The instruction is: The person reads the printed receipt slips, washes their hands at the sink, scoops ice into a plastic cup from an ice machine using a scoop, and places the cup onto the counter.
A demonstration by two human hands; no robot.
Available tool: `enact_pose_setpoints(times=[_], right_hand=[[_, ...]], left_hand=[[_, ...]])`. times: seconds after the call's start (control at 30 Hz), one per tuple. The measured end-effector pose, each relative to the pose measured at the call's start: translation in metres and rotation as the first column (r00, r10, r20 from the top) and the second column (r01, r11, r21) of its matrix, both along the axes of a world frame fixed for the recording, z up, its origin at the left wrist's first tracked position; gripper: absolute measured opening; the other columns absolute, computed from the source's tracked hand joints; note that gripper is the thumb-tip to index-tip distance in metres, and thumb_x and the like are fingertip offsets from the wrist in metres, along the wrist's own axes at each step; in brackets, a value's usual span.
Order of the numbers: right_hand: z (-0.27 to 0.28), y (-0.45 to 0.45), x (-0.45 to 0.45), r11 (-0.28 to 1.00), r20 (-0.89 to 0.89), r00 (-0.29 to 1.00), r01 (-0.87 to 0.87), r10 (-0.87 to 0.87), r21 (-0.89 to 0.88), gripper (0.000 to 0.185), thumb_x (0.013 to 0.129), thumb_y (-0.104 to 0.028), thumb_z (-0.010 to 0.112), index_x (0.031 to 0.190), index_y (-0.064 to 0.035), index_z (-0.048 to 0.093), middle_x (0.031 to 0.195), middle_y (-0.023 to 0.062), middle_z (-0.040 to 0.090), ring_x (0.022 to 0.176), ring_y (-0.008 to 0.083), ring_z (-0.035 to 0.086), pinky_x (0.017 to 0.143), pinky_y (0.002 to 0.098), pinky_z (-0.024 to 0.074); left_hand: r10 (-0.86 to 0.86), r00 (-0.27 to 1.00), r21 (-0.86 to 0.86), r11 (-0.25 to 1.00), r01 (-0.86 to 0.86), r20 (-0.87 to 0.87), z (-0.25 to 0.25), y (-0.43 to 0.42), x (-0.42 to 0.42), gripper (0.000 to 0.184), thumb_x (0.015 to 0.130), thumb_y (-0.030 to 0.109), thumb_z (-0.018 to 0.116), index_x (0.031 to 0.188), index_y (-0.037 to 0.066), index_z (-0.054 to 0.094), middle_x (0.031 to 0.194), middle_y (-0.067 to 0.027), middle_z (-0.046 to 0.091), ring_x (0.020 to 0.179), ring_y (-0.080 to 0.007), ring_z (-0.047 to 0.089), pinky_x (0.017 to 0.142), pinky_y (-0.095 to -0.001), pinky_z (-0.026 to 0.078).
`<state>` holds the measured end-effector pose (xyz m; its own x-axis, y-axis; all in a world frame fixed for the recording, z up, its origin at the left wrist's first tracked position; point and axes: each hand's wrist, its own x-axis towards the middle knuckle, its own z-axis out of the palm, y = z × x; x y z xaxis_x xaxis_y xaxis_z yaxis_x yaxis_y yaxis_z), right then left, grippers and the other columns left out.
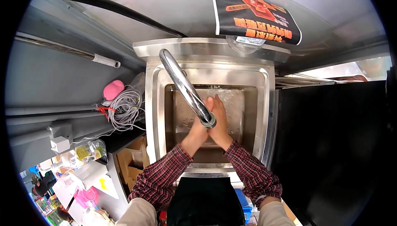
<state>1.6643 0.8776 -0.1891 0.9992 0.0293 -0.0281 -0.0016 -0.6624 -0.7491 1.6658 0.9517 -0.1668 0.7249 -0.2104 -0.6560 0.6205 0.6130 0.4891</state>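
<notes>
My left hand (pixel 197 133) and my right hand (pixel 221 120) are together in the steel sink (pixel 264 98), under the mouth of the curved chrome faucet (pixel 182 83). They press palm to palm, with the fingers stretched toward the sink's back wall. The faucet hides much of my left hand's fingers. Neither hand shows anything held. Water splashes at the back of the basin, and its bottom looks wet.
Behind the sink, a clear plastic container (pixel 245 46) stands by a black printed sheet (pixel 256 17). Coiled grey cable (pixel 126 108) and a pink object (pixel 113 90) hang at left, above a clear bottle (pixel 91 151). A black panel (pixel 326 143) stands close at right.
</notes>
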Motion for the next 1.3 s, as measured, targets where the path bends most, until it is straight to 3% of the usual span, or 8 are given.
enact_pose_setpoints(times=[0.27, 0.47, 0.6, 0.67, 0.8, 0.93, 1.1, 1.3], right_hand=[[-0.002, 0.023, -0.028, 0.863, 0.003, 0.977, 0.188, -0.215, 0.47, 0.028, 0.091, -0.014, 0.058, 0.114, 0.0014, 0.059, 0.107, 0.0119, 0.063, 0.094, 0.0184, 0.06, 0.08, 0.0294, 0.0485], [0.03, 0.028, -0.035, -0.36, -0.674, 0.736, 0.613, -0.065, 0.703, 0.012, 0.088, 0.004, 0.054, 0.095, -0.0021, 0.061, 0.1, 0.0045, 0.059, 0.095, 0.0134, 0.058, 0.088, 0.0238, 0.0469], [0.032, 0.032, -0.042, -0.301, -0.702, 0.706, 0.653, -0.09, 0.695, 0.01, 0.088, 0.003, 0.055, 0.094, -0.0004, 0.062, 0.097, 0.0036, 0.061, 0.089, 0.0135, 0.06, 0.082, 0.0257, 0.0489], [0.001, 0.033, -0.052, 0.56, -0.358, 0.889, 0.458, -0.286, 0.69, 0.008, 0.085, 0.002, 0.06, 0.092, 0.0006, 0.064, 0.089, 0.0062, 0.064, 0.082, 0.0172, 0.063, 0.075, 0.0286, 0.0494], [0.013, 0.002, -0.03, 0.926, 0.262, 0.965, -0.081, -0.021, 0.369, 0.011, 0.08, -0.001, 0.063, 0.091, 0.0004, 0.066, 0.085, 0.0139, 0.063, 0.075, 0.0255, 0.061, 0.069, 0.0287, 0.0471], [-0.003, 0.016, -0.026, 0.563, -0.48, 0.869, 0.458, -0.12, 0.688, 0.03, 0.096, -0.019, 0.049, 0.121, -0.0029, 0.053, 0.117, 0.0122, 0.054, 0.108, 0.0213, 0.051, 0.089, 0.0327, 0.041], [0.032, 0.021, -0.033, 0.614, -0.433, 0.865, 0.489, -0.251, 0.619, 0.044, 0.097, -0.033, 0.047, 0.123, 0.0029, 0.044, 0.113, 0.0116, 0.051, 0.109, 0.0212, 0.049, 0.094, 0.0322, 0.0394], [0.039, 0.003, -0.004, 0.205, -0.714, 0.697, 0.69, 0.068, 0.694, 0.046, 0.091, -0.03, 0.058, 0.126, -0.0036, 0.044, 0.083, 0.0051, 0.051, 0.072, 0.0174, 0.056, 0.073, 0.0355, 0.0514]], left_hand=[[0.028, 0.99, -0.074, 0.997, -0.038, -0.136, 0.005, -0.001, 0.001, 0.03, 0.081, 0.032, 0.073, 0.082, 0.009, 0.053, 0.076, -0.0016, 0.054, 0.073, -0.0153, 0.057, 0.064, -0.0281, 0.049], [0.147, 0.98, -0.248, 0.962, -0.11, 0.134, 0.013, 0.005, 0.005, 0.038, 0.09, 0.04, 0.058, 0.068, 0.013, 0.041, 0.06, 0.0019, 0.038, 0.061, -0.0132, 0.048, 0.071, -0.0317, 0.046], [0.144, 0.988, -0.332, 0.93, -0.157, -0.063, 0.001, 0.014, 0.007, 0.039, 0.095, 0.039, 0.048, 0.066, 0.016, 0.037, 0.057, 0.0022, 0.037, 0.054, -0.0167, 0.041, 0.062, -0.0307, 0.04], [0.172, 0.98, -0.272, 0.943, -0.193, -0.099, -0.001, 0.014, 0.007, 0.041, 0.096, 0.041, 0.046, 0.064, 0.017, 0.034, 0.056, 0.0031, 0.033, 0.056, -0.0147, 0.04, 0.064, -0.0316, 0.042], [0.28, 0.93, -0.151, 0.936, -0.32, -0.237, -0.004, 0.01, 0.002, 0.038, 0.097, 0.042, 0.041, 0.072, 0.014, 0.043, 0.067, -0.0019, 0.047, 0.071, -0.0193, 0.051, 0.075, -0.0356, 0.045], [0.17, 0.984, 0.168, 0.973, -0.159, -0.056, -0.033, -0.005, -0.012, 0.045, 0.098, 0.041, 0.037, 0.116, 0.001, 0.047, 0.117, -0.0173, 0.052, 0.111, -0.0299, 0.049, 0.096, -0.041, 0.04], [-0.742, 0.63, 0.966, 0.089, -0.245, 0.228, -0.024, 0.008, -0.013, 0.05, 0.091, 0.014, 0.049, 0.136, 0.0, 0.035, 0.138, -0.0208, 0.037, 0.128, -0.0377, 0.034, 0.104, -0.0407, 0.034], [-0.664, 0.656, 0.858, 0.511, 0.049, 0.358, 0.028, 0.0, -0.032, 0.042, 0.087, 0.001, 0.044, 0.128, -0.003, 0.047, 0.136, -0.0192, 0.043, 0.128, -0.0303, 0.038, 0.103, -0.0374, 0.035]])
